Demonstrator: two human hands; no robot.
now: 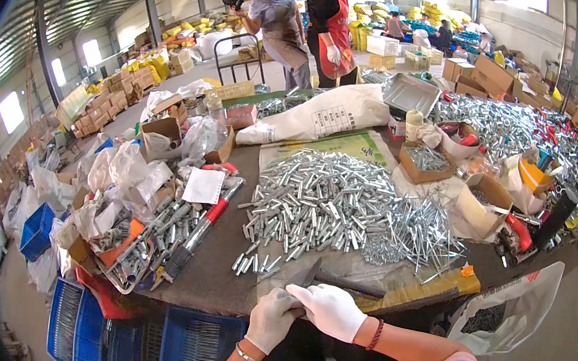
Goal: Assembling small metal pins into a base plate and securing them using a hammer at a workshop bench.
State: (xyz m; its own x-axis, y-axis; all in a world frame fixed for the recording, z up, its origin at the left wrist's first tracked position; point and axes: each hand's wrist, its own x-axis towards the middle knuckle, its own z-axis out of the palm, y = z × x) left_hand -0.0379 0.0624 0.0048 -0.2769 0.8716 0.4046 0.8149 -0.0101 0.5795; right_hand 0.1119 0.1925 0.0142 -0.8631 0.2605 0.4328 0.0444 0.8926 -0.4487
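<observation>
Both my hands wear white gloves and meet at the near edge of the workbench (208,281). My left hand (271,320) is closed, its fingertips pinched together. Against it presses my right hand (331,310), also closed, with its fingers over the left fingertips. Whatever sits between them is too small and covered to make out. Just beyond the hands lies a dark tool with a long handle (352,285), perhaps a hammer. Past it spreads a heap of short silver metal sleeves (322,204), with a pile of thin nails or pins (418,232) at its right.
Bagged hardware and a red-handled tool (210,215) crowd the left. An open white sack (506,314) hangs at the right edge. Blue crates (199,349) stand below the bench. Cartons (485,204) and more metal parts lie far right. Two people (328,31) stand beyond the bench.
</observation>
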